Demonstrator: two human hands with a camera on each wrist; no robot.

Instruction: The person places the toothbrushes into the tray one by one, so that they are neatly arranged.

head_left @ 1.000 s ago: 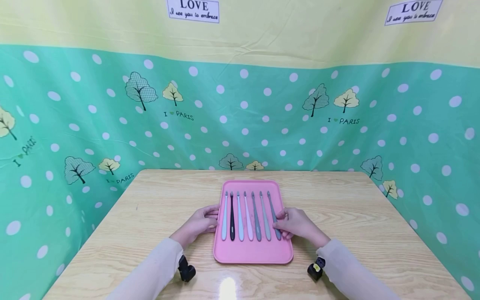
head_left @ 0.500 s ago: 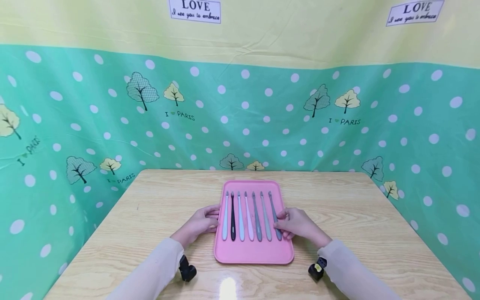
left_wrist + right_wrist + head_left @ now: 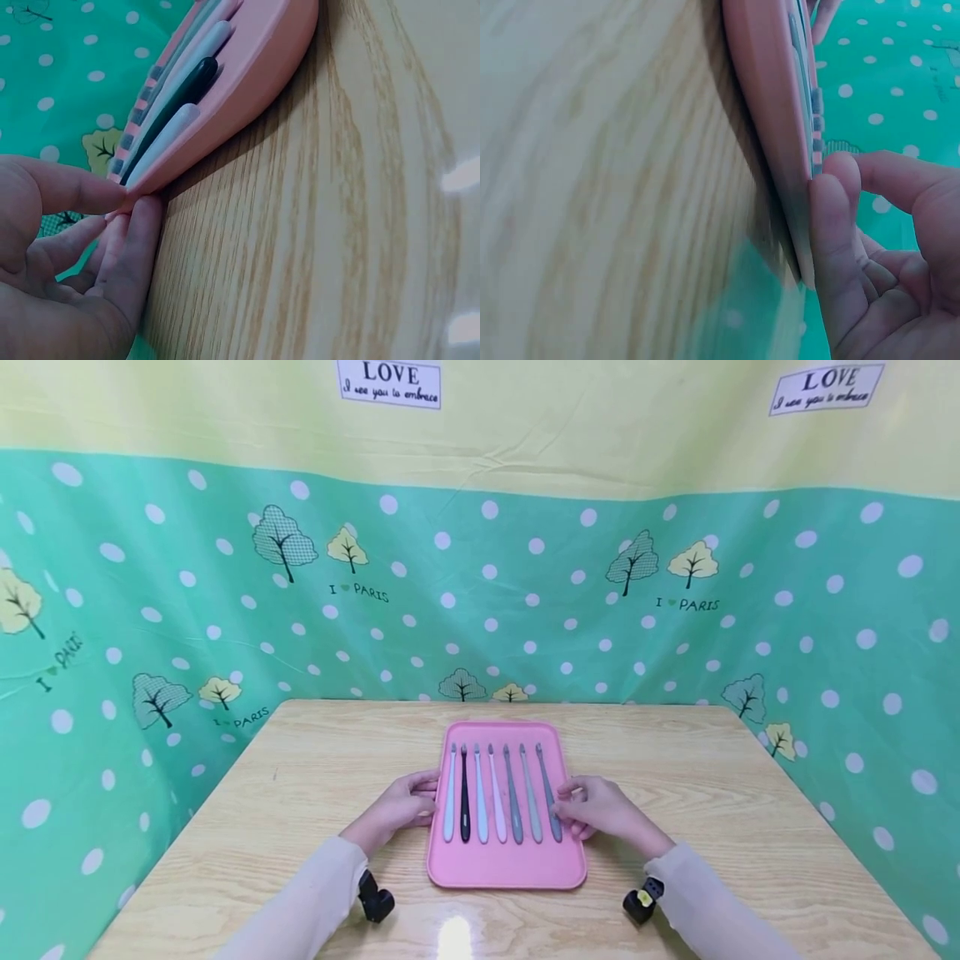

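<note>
Several slim-handled tools with small grey tips lie side by side, tips away from me, in a shallow pink tray [image 3: 506, 867]. A black tool [image 3: 465, 802] lies second from the left and a pale blue one [image 3: 449, 806] beside it at the left end. My left hand [image 3: 401, 802] pinches the tray's left rim between thumb and fingers. My right hand [image 3: 600, 807] is at the right rim, its thumb tip beside the handle of the dark grey tool [image 3: 547, 785] at the right end. Whether its fingers grip anything is hidden.
The tray rests on a wood-grain table [image 3: 300, 777]. A green and yellow cloth backdrop [image 3: 487, 568] stands behind and at both sides. A black wrist camera [image 3: 375, 897] is strapped on the left wrist, and another black camera [image 3: 642, 900] on the right.
My right hand has drawn slightly to the right, uncovering more of the dark grey tool's handle. The left hand, tray and other tools hold their places.
</note>
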